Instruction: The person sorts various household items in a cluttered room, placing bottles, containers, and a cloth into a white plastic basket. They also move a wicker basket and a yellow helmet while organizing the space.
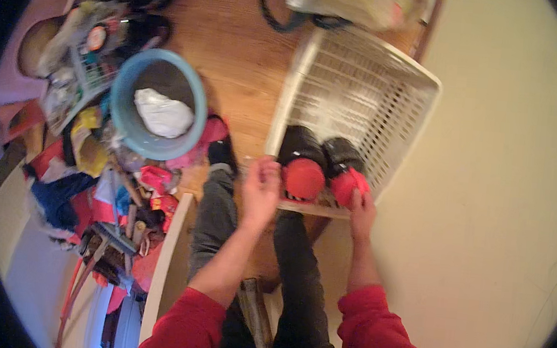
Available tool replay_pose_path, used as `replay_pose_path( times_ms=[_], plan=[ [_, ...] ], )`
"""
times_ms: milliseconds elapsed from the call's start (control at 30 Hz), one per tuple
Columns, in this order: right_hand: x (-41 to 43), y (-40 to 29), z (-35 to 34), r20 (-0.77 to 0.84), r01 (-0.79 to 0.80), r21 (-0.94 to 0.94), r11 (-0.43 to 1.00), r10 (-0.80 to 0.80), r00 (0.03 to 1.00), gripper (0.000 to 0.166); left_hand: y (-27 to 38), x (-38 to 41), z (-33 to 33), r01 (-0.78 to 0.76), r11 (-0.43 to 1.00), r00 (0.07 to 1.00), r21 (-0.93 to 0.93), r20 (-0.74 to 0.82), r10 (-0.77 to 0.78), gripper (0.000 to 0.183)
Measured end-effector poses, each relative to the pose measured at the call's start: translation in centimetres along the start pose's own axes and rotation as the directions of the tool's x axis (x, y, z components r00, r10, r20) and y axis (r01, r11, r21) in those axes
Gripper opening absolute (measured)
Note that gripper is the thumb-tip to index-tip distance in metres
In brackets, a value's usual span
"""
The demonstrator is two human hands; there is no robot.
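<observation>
Before my legs a white slatted plastic basket (314,48) leans towards me. Two dark cylindrical containers with red ends lie side by side at its near end, the left container (303,144) and the right container (345,152). My right hand (362,213) has its fingers on the red end (347,187) of the right container, where a red flap sticks up. Beside the basket's near left corner is my left hand (261,187), fingers bent, close to the left red end (304,178). Blur hides whether it grips the rim.
A blue bucket (118,105) with a white bundle (162,114) inside stands to the left. Mixed clothes, bags and a broom (114,239) are heaped beyond it. A pale bag (343,0) lies behind the basket, and a bare wall (480,191) runs along the right.
</observation>
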State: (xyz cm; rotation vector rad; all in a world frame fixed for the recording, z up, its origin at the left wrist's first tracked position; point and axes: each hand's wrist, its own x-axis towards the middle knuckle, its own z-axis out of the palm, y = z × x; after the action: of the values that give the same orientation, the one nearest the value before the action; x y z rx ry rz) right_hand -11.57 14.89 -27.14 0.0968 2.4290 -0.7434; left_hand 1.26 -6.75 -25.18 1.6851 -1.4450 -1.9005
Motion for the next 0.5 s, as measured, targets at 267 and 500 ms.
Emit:
replay_pose_path(
  times_ms=[267,500],
  plan=[
    [1.8,-7.1,-0.6,-0.026,0.330,-0.465,0.822,-0.385,0.923,0.023,1.2,1.7,-1.4,-0.022,0.995,0.996,-0.101,-0.088,0.013,0.023],
    [1.3,-29.4,9.4,0.190,0.771,-0.106,0.628,-0.749,0.635,0.025,3.5,3.2,-3.9,0.123,0.989,0.984,-0.080,-0.121,-0.132,0.022]
  ],
)
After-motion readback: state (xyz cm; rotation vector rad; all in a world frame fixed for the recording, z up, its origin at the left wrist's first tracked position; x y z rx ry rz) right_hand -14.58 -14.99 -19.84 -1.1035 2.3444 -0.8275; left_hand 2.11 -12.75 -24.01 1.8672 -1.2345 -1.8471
